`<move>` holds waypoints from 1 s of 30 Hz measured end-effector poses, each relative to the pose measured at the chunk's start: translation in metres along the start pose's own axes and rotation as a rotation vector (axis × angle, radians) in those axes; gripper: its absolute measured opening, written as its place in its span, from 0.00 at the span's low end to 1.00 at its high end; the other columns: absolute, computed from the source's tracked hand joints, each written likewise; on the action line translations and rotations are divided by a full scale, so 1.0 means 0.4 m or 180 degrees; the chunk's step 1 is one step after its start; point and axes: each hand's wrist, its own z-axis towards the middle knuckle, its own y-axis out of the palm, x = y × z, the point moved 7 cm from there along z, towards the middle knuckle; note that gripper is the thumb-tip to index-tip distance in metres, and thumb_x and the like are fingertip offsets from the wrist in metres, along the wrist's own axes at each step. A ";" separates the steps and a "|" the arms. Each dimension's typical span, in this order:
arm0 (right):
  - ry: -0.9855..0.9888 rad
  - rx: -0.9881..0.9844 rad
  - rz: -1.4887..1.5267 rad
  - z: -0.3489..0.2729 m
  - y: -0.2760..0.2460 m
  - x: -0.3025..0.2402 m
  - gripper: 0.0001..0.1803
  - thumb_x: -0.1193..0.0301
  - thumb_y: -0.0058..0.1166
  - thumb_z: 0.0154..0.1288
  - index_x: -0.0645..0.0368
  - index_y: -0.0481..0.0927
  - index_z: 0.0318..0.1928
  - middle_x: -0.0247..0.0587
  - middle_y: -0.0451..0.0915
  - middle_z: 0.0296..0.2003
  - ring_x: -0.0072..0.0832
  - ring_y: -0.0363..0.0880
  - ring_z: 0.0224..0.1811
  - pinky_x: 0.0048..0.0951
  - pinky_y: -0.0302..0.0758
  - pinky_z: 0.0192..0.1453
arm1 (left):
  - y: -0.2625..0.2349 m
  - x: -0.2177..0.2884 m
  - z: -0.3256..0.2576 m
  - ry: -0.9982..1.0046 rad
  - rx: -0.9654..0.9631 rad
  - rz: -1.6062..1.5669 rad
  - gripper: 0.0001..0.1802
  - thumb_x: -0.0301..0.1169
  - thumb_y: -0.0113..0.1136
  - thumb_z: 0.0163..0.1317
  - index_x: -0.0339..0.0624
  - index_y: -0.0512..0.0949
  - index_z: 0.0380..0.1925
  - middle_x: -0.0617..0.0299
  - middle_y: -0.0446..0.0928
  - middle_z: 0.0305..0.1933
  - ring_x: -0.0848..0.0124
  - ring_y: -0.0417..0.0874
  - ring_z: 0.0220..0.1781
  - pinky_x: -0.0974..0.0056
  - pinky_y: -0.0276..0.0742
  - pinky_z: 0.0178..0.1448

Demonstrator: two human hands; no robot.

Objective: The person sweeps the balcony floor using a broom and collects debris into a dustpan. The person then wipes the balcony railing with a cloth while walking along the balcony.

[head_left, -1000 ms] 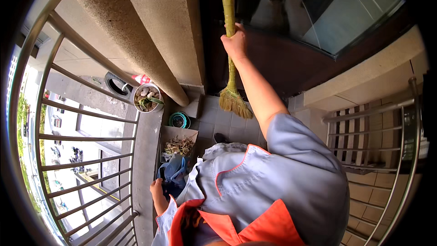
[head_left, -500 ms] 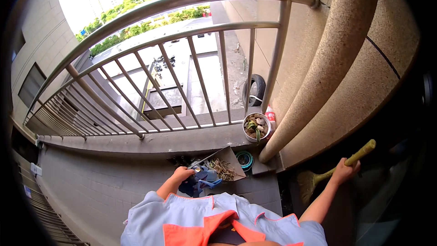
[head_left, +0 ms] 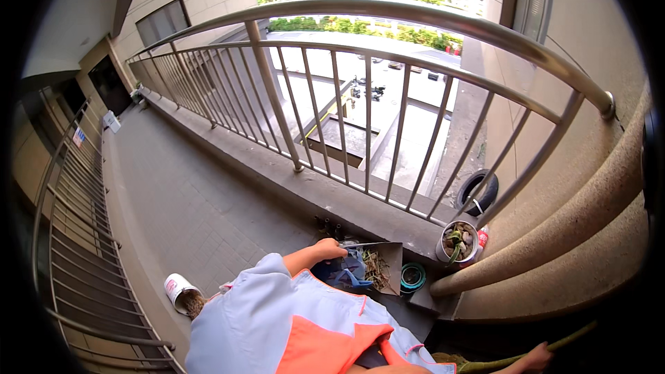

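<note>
My left hand (head_left: 327, 251) is closed at the edge of a dustpan (head_left: 393, 257) low beside the ledge. Dry twigs and plant scraps (head_left: 375, 270) lie in the pan, with crumpled blue material (head_left: 346, 273) nearer my hand; its kind is unclear. At the lower right, my right hand (head_left: 537, 359) is wrapped round the yellow-green handle of a broom (head_left: 571, 336). The broom's bristles show only partly past my sleeve. Right of the dustpan sits a round teal container (head_left: 413, 277).
A potted plant with stones (head_left: 457, 241) and a red-labelled bottle (head_left: 483, 237) stand by a thick pipe (head_left: 547, 253). A metal railing (head_left: 374, 45) runs along the ledge, with a tyre (head_left: 478, 192) beyond it. A white bucket (head_left: 179, 285) lies tipped at left.
My view has swung left, bringing the corridor and the tipped bucket into sight. The broom and right hand now appear lower, near the bottom edge. Both hands keep their hold.
</note>
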 end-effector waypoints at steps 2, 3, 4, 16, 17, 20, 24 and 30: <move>0.0108 0.1288 -0.0576 -0.064 -0.013 -0.013 0.25 0.64 0.59 0.34 0.65 0.77 0.38 0.58 0.77 0.32 0.52 0.76 0.34 0.53 0.68 0.45 | -0.001 -0.025 -0.001 0.0007 0.0183 0.0003 0.23 0.45 0.60 0.42 0.32 0.78 0.24 0.53 0.76 0.22 0.66 0.78 0.19 0.63 0.75 0.25; 0.0366 0.0749 0.0444 -0.103 -0.203 -0.123 0.19 0.66 0.55 0.36 0.66 0.76 0.31 0.58 0.77 0.29 0.53 0.75 0.34 0.53 0.69 0.41 | 0.000 -0.034 -0.007 0.0097 0.0272 0.0077 0.22 0.45 0.59 0.42 0.33 0.78 0.25 0.53 0.76 0.22 0.66 0.78 0.19 0.63 0.75 0.25; 0.0427 0.1005 0.0510 -0.100 -0.221 -0.107 0.19 0.66 0.55 0.36 0.66 0.76 0.31 0.58 0.77 0.28 0.52 0.75 0.32 0.53 0.70 0.39 | 0.002 -0.035 -0.009 0.0055 0.0274 0.0023 0.22 0.45 0.59 0.42 0.33 0.78 0.25 0.53 0.76 0.22 0.66 0.78 0.19 0.63 0.75 0.25; 0.1199 -0.0669 0.0816 -0.066 -0.084 -0.012 0.23 0.59 0.60 0.38 0.69 0.80 0.30 0.57 0.79 0.28 0.48 0.79 0.30 0.41 0.76 0.37 | -0.053 -0.080 0.006 0.0164 0.0103 0.0057 0.23 0.48 0.58 0.44 0.36 0.80 0.26 0.53 0.77 0.22 0.65 0.79 0.20 0.62 0.76 0.30; 0.1209 -0.0680 0.0809 -0.077 -0.087 -0.006 0.23 0.59 0.60 0.38 0.69 0.80 0.30 0.57 0.79 0.28 0.48 0.79 0.30 0.41 0.76 0.37 | -0.062 -0.082 0.007 0.0228 0.0137 0.0090 0.23 0.48 0.58 0.43 0.36 0.80 0.27 0.52 0.78 0.23 0.64 0.80 0.21 0.62 0.76 0.32; 0.1168 -0.0630 0.1211 -0.106 -0.113 -0.012 0.24 0.61 0.61 0.38 0.71 0.79 0.33 0.59 0.79 0.30 0.49 0.78 0.33 0.40 0.75 0.39 | -0.076 -0.097 0.005 0.0206 0.0085 0.0127 0.25 0.49 0.57 0.41 0.35 0.80 0.27 0.49 0.78 0.26 0.60 0.81 0.26 0.62 0.76 0.34; 0.1048 -0.0741 0.1188 -0.119 -0.106 -0.001 0.26 0.64 0.61 0.38 0.72 0.77 0.38 0.59 0.79 0.33 0.49 0.78 0.36 0.40 0.75 0.42 | -0.102 -0.117 0.011 0.0171 -0.0072 -0.0005 0.26 0.49 0.57 0.40 0.34 0.80 0.27 0.48 0.78 0.27 0.59 0.81 0.28 0.60 0.76 0.36; 0.0795 -0.0531 0.1262 -0.148 -0.159 -0.003 0.26 0.65 0.62 0.38 0.71 0.76 0.39 0.59 0.78 0.34 0.48 0.77 0.36 0.40 0.75 0.42 | -0.151 -0.152 0.033 0.0262 -0.0103 0.0056 0.24 0.46 0.58 0.41 0.32 0.79 0.25 0.50 0.78 0.24 0.61 0.80 0.23 0.61 0.77 0.30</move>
